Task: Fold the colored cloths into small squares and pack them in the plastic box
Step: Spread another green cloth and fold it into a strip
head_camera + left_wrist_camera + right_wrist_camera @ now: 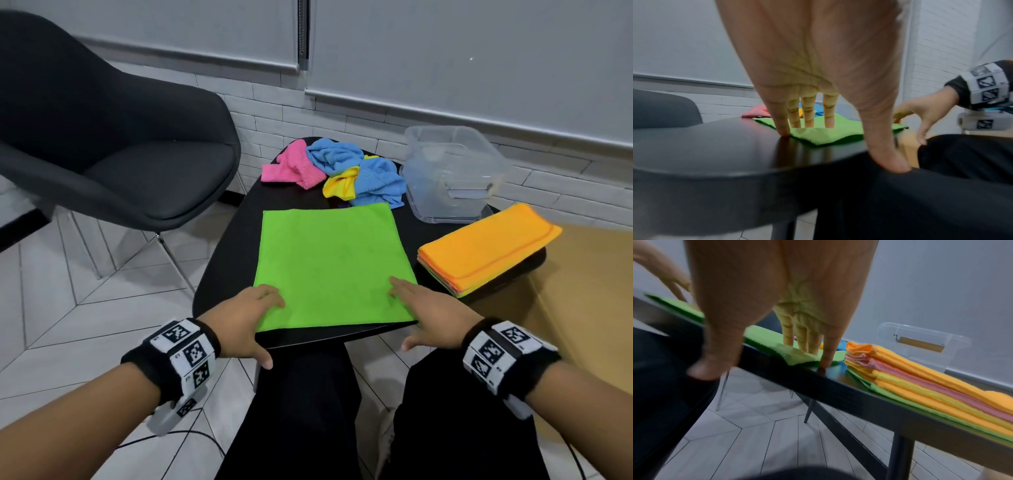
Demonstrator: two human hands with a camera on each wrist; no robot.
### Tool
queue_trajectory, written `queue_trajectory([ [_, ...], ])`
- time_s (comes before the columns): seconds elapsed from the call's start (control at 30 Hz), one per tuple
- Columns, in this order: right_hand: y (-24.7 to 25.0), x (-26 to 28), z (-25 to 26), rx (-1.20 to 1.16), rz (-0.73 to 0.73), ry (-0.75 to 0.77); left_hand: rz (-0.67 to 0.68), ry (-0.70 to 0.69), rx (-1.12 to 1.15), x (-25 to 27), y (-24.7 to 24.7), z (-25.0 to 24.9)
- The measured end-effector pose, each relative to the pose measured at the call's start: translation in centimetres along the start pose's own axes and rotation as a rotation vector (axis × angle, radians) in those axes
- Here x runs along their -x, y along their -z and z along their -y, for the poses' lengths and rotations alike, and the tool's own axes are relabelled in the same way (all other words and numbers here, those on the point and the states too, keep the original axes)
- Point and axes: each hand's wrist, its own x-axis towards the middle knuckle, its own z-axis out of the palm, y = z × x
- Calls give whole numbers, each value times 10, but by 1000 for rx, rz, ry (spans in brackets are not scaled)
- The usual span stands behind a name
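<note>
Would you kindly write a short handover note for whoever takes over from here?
Left hand and right hand: open, fingers resting on the near corners of the flat bright green cloth, gripping nothing.
Crumpled pink, blue and yellow cloths lie behind it; a stack of folded cloths, orange on top, sits right.
The clear plastic box holds no cloths.
Left: fold green and the pile, pack everything.
</note>
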Motion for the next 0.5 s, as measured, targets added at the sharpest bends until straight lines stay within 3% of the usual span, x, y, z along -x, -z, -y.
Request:
queue_trajectory([
  [0.2, -8, 12, -1, -51, -86, -5, -119, -40, -111, 11, -11, -11],
  [0.37, 0, 18, -13, -236, -108, -33, -107, -57, 96, 16, -1, 0],
  [0.5, 19, 21, -17, -404, -164, -50, -144, 40, 311, 12, 8, 13],
])
